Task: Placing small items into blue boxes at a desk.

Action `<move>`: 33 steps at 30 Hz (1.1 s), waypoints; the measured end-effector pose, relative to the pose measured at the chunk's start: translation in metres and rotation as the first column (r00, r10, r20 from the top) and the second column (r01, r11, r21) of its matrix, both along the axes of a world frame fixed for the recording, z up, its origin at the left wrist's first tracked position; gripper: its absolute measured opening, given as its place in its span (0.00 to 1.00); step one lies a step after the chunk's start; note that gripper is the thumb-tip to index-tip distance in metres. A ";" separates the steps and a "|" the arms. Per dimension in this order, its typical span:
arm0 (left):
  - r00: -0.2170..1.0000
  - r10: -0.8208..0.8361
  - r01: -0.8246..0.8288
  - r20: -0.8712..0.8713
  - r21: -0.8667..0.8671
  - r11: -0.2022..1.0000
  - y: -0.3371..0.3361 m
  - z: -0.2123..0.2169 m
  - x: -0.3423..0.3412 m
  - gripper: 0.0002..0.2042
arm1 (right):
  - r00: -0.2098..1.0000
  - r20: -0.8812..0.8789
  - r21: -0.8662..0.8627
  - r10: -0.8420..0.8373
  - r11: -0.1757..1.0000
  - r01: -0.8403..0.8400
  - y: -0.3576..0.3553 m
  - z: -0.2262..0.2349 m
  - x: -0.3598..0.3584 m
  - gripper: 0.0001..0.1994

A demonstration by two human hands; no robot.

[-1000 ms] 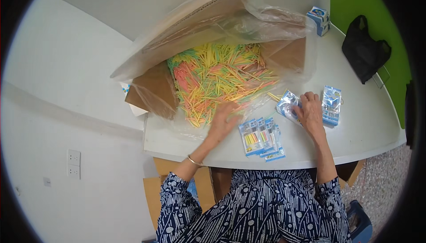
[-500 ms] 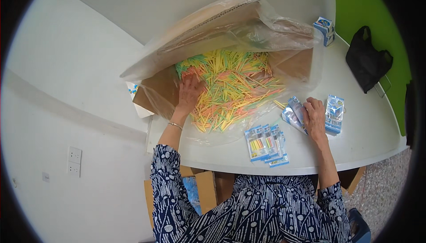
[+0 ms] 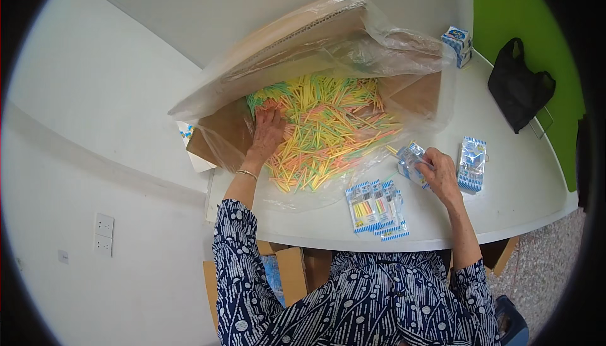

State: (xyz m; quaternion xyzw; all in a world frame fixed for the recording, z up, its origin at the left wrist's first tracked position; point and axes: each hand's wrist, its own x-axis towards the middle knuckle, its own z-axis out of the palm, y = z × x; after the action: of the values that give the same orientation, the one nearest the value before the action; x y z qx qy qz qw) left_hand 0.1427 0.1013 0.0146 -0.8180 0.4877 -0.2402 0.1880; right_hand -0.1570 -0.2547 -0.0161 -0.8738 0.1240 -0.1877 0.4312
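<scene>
My left hand (image 3: 270, 130) rests on a heap of thin pastel sticks (image 3: 322, 131), yellow, green and orange, at the heap's left side. Its fingers are spread and stretched forward onto orange sticks, the tips partly hidden among them. The sticks lie in a plastic-lined cardboard box (image 3: 413, 93) and spill toward me. My right hand (image 3: 440, 174) is closed on a small clear packet (image 3: 411, 161) with blue-striped ends, held by its right side near the liner's edge. Whether that packet has anything inside I cannot make out.
Several filled packets (image 3: 365, 208) overlap near the table's front edge. A stack of flat packets (image 3: 471, 164) lies right of my right hand. Farther back are a blue-and-white carton (image 3: 457, 44) and a black bag (image 3: 519, 90). Below the table stands an open cardboard box (image 3: 291, 276).
My right hand has turned and shifted slightly left, its thumb now showing as it grips the packet. My left hand stays among the sticks. The whole view has shifted a little.
</scene>
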 end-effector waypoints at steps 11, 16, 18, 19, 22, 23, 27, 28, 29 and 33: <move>0.877 0.058 -0.334 -0.478 -0.517 0.788 -0.050 0.030 -0.043 0.11 | 0.988 0.102 0.609 0.112 0.779 -0.152 0.009 -0.003 0.027 0.09; 0.292 -0.321 -0.562 -0.901 -0.433 0.705 -0.088 0.030 -0.086 0.11 | 0.964 0.250 0.837 0.085 0.482 -0.260 0.021 0.009 0.047 0.13; -0.331 -0.653 -0.795 -0.681 -0.172 0.582 -0.105 0.026 -0.100 0.09 | 0.964 0.236 0.863 0.118 0.431 -0.264 0.021 0.008 0.051 0.11; -0.332 -0.655 -0.793 -0.679 -0.175 0.583 -0.109 0.019 -0.102 0.09 | 0.965 0.237 0.861 0.117 0.435 -0.264 0.021 0.006 0.051 0.11; -0.446 -0.713 -0.790 -0.542 -0.136 0.598 -0.121 0.005 -0.109 0.09 | 0.961 0.200 0.855 0.192 0.444 -0.267 0.021 -0.006 0.048 0.12; -0.430 -0.733 -0.800 -0.528 -0.154 0.580 -0.125 0.003 -0.112 0.10 | 0.962 0.197 0.855 0.187 0.448 -0.262 0.021 -0.008 0.047 0.12; -0.328 -0.791 -0.834 -0.516 -0.236 0.499 -0.146 0.018 -0.129 0.11 | 0.954 0.152 0.859 0.260 0.443 -0.258 0.020 -0.015 0.046 0.10; -0.332 -0.791 -0.833 -0.514 -0.234 0.502 -0.150 0.018 -0.131 0.11 | 0.938 0.157 0.851 0.309 0.439 -0.287 0.019 -0.018 0.046 0.11; -0.329 -0.824 -0.828 -0.462 -0.278 0.487 -0.156 0.017 -0.131 0.11 | 0.939 0.153 0.852 0.307 0.440 -0.283 0.018 -0.019 0.044 0.11; -0.301 -0.860 -0.810 -0.412 -0.366 0.458 -0.170 0.029 -0.137 0.13 | 0.918 0.141 0.843 0.372 0.440 -0.308 0.019 -0.018 0.043 0.11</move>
State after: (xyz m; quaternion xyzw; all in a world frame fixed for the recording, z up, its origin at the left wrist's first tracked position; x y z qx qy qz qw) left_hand 0.0058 -0.0689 0.0440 -0.5018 0.2015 0.3292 -0.7741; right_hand -0.1140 -0.2356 -0.0337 -0.5609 0.0359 0.0164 0.8270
